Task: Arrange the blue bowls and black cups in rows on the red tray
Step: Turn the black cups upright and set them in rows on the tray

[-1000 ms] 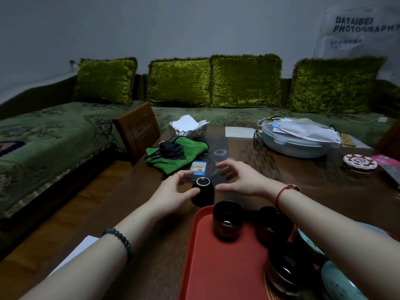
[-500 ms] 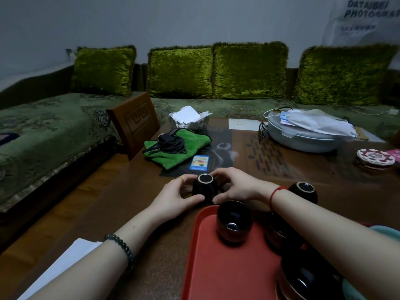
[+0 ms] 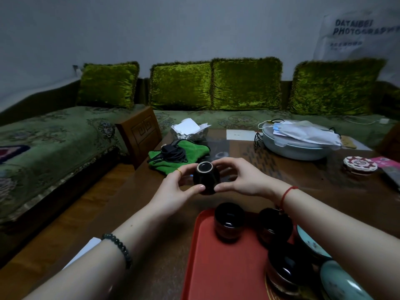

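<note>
Both hands hold one black cup [image 3: 206, 178] upside down above the table, its pale foot ring facing up. My left hand [image 3: 175, 188] grips its left side, my right hand [image 3: 240, 177] its right side. Below them lies the red tray [image 3: 218, 265] at the table's near edge. On the tray stand three black cups: one at the far left [image 3: 229, 221], one beside it [image 3: 274, 226], one nearer [image 3: 289, 271]. Blue bowls [image 3: 342, 282] sit at the tray's right side, partly hidden by my right forearm.
On the brown table [image 3: 281, 169] lie a green cloth with black cables [image 3: 179, 153], a foil tissue holder [image 3: 189, 132], a white basin with masks [image 3: 298, 141] and a round patterned coaster [image 3: 360, 165]. A wooden chair back [image 3: 140, 133] and green sofa stand behind.
My hands closed around the upside-down black cup on the table and have lifted it off the surface. The camera tilted, so the tray sits lower in view.
</note>
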Available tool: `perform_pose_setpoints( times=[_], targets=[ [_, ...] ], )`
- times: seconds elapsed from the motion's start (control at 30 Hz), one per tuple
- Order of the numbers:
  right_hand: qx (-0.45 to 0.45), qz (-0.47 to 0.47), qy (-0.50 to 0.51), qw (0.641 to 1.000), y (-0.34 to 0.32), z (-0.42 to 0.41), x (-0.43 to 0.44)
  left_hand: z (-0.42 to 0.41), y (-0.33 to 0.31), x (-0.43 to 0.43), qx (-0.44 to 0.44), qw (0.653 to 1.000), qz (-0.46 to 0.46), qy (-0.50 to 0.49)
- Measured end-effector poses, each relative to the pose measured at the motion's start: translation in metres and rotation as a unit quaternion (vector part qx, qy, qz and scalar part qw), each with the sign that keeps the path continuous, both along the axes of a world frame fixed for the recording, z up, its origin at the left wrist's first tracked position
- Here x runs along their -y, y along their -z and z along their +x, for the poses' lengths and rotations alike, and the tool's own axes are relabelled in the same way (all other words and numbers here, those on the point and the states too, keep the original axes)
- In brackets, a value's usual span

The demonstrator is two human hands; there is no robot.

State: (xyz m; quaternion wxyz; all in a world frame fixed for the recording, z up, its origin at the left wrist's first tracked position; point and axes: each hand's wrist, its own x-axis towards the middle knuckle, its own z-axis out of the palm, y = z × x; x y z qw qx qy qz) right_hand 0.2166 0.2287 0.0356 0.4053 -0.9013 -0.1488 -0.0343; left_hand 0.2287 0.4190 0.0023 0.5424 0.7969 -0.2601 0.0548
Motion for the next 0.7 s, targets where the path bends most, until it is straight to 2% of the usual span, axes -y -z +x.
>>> perform_pose_setpoints(
  times=[0.37,0.53,0.7],
  targets=[
    [0.024,0.118,-0.006,0.993,-0.039,-0.081,0.001,-0.072,-0.042,-0.004,-0.042,0.990,-0.104,0.085],
    [0.029,0.142,-0.020,0.989,-0.042,-0.117,-0.005,-0.103,-0.035,-0.005,-0.084,0.982,-0.127,0.115],
    [0.023,0.178,-0.011,0.984,-0.030,-0.147,-0.012,-0.125,-0.020,-0.001,-0.139,0.964,-0.207,0.096]
  ],
)
